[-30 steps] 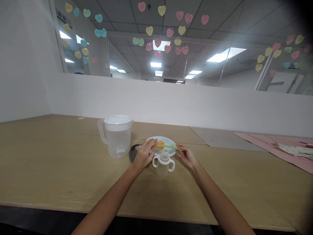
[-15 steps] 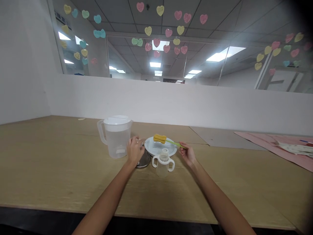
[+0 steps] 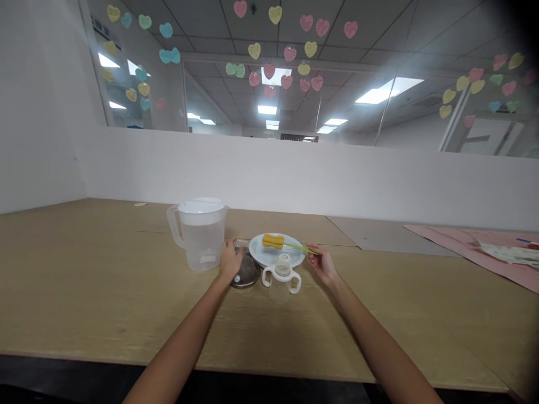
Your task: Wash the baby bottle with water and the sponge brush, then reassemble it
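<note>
My right hand [image 3: 322,264] pinches the thin green handle of a sponge brush [image 3: 273,242]. Its yellow sponge head is over the white plate [image 3: 256,255]; I cannot tell whether they touch. In front of the plate a clear baby bottle [image 3: 281,285] stands upright, with a white collar and two white side handles. My left hand [image 3: 231,261] curls its fingers round a small clear cap-like piece [image 3: 241,244], partly hidden by the hand. Just below that hand, a dark grey metal dome-shaped thing [image 3: 247,274] rests on the table.
A translucent lidded pitcher [image 3: 202,241] stands close to my left hand's left side. The wooden table [image 3: 105,292] meets a white wall at the back. Farther right are a grey sheet [image 3: 387,237] and a pink cloth [image 3: 458,244] with papers on it.
My left hand has shifted a little left and down, uncovering more of the metal dome and the clear piece. The sponge head has moved slightly left; my right hand is nearly still.
</note>
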The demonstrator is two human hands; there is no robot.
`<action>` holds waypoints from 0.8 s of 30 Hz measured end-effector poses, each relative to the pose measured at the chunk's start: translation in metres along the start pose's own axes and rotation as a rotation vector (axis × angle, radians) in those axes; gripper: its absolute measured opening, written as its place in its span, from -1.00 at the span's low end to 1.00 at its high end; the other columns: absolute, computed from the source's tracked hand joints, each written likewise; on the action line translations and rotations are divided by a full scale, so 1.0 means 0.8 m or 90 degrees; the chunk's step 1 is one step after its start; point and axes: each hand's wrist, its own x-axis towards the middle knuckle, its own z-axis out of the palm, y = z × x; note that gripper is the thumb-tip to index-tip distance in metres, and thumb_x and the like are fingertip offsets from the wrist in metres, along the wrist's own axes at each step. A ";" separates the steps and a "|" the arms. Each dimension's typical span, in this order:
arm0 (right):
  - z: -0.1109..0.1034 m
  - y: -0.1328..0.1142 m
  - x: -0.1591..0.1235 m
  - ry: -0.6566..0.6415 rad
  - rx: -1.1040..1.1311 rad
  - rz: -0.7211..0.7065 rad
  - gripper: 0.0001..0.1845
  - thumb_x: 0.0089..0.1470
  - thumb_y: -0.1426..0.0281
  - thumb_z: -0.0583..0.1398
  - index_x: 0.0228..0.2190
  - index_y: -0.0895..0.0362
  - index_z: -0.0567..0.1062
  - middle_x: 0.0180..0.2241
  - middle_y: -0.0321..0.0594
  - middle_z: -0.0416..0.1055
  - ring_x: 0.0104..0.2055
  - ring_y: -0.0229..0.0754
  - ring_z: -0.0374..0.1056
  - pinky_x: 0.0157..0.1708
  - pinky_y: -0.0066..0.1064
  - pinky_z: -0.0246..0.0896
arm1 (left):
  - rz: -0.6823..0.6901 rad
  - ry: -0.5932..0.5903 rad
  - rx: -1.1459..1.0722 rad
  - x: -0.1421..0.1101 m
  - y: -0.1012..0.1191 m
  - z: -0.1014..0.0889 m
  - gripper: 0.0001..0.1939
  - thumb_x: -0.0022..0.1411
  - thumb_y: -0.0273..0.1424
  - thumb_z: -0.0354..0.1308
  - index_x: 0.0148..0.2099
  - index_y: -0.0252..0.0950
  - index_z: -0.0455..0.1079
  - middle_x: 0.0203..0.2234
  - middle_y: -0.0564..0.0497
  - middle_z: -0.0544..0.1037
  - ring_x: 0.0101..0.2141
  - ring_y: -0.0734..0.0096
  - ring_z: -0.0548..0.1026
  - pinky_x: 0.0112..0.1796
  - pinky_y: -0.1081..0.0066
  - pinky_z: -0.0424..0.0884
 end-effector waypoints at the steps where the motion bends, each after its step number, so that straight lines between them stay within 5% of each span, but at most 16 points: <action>1: -0.001 0.000 0.000 0.000 -0.001 0.001 -0.85 -0.31 0.49 0.20 -0.52 0.18 0.43 -0.75 -0.41 0.18 -0.73 -0.43 0.04 -0.77 -0.59 -0.08 | 0.001 -0.003 0.000 0.001 -0.001 0.001 -0.68 0.10 -0.40 -0.04 -0.07 -0.36 0.24 -0.16 -0.19 0.36 -0.11 0.19 0.36 -0.08 0.17 0.25; 8: -0.001 -0.001 0.001 0.007 0.012 0.006 -0.82 -0.33 0.49 0.24 -0.51 0.19 0.42 -0.76 -0.43 0.18 -0.73 -0.46 0.03 -0.78 -0.63 -0.09 | 0.040 -0.011 0.010 0.002 -0.001 -0.001 -0.67 0.10 -0.44 -0.05 -0.05 -0.34 0.26 -0.15 -0.16 0.37 -0.08 0.21 0.34 -0.05 0.19 0.25; 18: -0.004 -0.002 0.005 0.028 0.046 -0.014 -0.79 -0.35 0.49 0.28 -0.50 0.17 0.43 -0.72 -0.42 0.22 -0.71 -0.46 0.07 -0.79 -0.65 -0.01 | 0.119 -0.079 0.037 -0.009 0.000 -0.001 -0.45 -0.18 -0.67 0.03 -0.05 -0.29 0.25 -0.14 -0.09 0.36 -0.11 0.24 0.36 -0.10 0.28 0.31; 24: -0.013 -0.003 0.014 0.075 0.083 -0.064 -0.69 -0.25 0.18 0.28 -0.54 0.16 0.41 -0.74 -0.43 0.15 -0.70 -0.47 0.05 -0.77 -0.66 0.01 | 0.145 0.001 0.007 -0.010 0.026 -0.014 -0.65 -0.03 -0.59 -0.03 -0.15 -0.26 0.32 -0.22 -0.04 0.42 -0.14 0.26 0.34 -0.10 0.25 0.27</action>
